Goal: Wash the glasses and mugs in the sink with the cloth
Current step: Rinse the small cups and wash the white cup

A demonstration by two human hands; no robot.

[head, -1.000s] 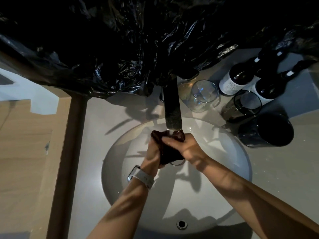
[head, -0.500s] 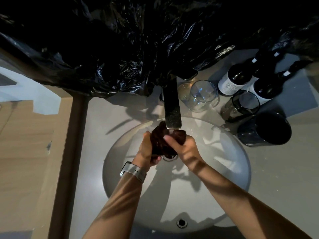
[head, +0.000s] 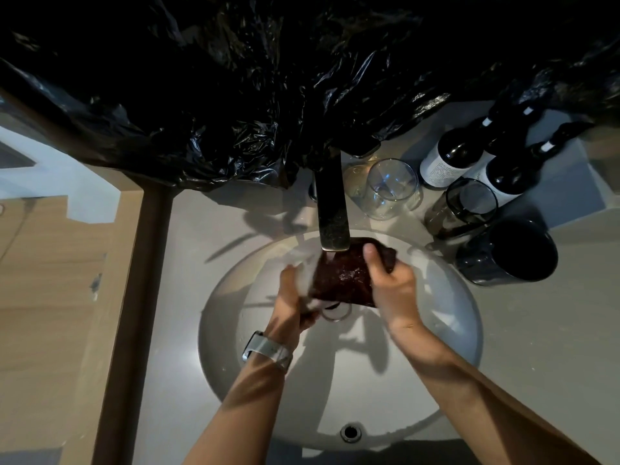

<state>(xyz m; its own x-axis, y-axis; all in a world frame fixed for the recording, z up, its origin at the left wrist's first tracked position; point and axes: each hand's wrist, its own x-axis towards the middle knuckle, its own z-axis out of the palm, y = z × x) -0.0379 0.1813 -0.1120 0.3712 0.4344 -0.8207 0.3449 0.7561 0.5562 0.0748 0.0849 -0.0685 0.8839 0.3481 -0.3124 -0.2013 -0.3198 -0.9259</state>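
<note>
A dark wet cloth [head: 345, 276] is stretched between both hands under the running tap [head: 330, 209], above the round white sink [head: 446, 330]. My left hand [head: 292, 297] grips its left edge; the fingers are blurred. My right hand [head: 389, 286] holds the right side, thumb on top. On the counter to the right stand a clear glass [head: 391, 187], a smoked glass [head: 468, 208] and a dark mug [head: 508, 251].
Two dark bottles [head: 453, 159] [head: 513, 171] stand behind the glasses at the back right. Black plastic sheeting [head: 235, 95] hangs over the back of the counter. The drain [head: 335, 312] sits under the cloth. A wooden ledge [head: 134, 297] borders the counter on the left.
The cloth was bunched between my hands; now it is spread wider under the water. My right hand has moved to the right and my left hand slightly left.
</note>
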